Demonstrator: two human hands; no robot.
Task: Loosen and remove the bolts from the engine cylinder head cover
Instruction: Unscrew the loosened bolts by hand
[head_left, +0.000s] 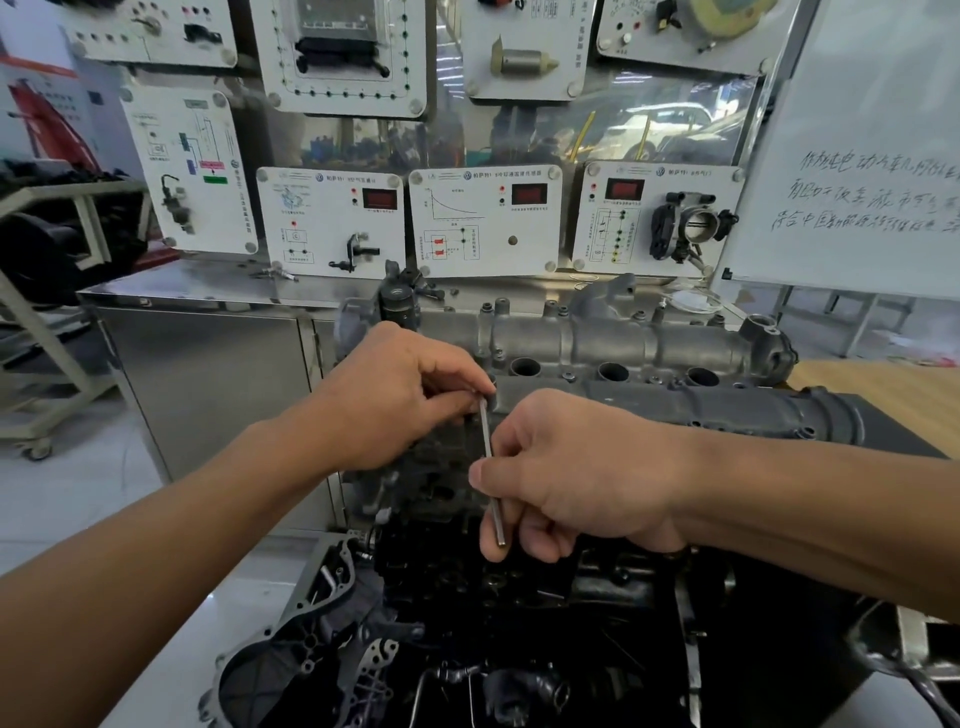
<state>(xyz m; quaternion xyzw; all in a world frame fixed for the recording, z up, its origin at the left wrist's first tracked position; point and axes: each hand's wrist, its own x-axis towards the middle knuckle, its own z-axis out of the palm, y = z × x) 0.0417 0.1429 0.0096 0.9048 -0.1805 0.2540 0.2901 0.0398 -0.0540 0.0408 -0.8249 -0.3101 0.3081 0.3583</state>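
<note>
While the left hand (395, 400) pinches the hex key (487, 436) top, the right hand (582, 478) grips its shaft below those fingers.

Both hands (395, 395) (576, 478), fingers (540, 540) apparently curled.

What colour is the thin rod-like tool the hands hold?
Silver-grey: the thin metal tool, seen best in head view.

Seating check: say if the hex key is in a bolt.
Cannot tell: left hand covers the tip of the hex key; right hand grips its shaft.
</note>
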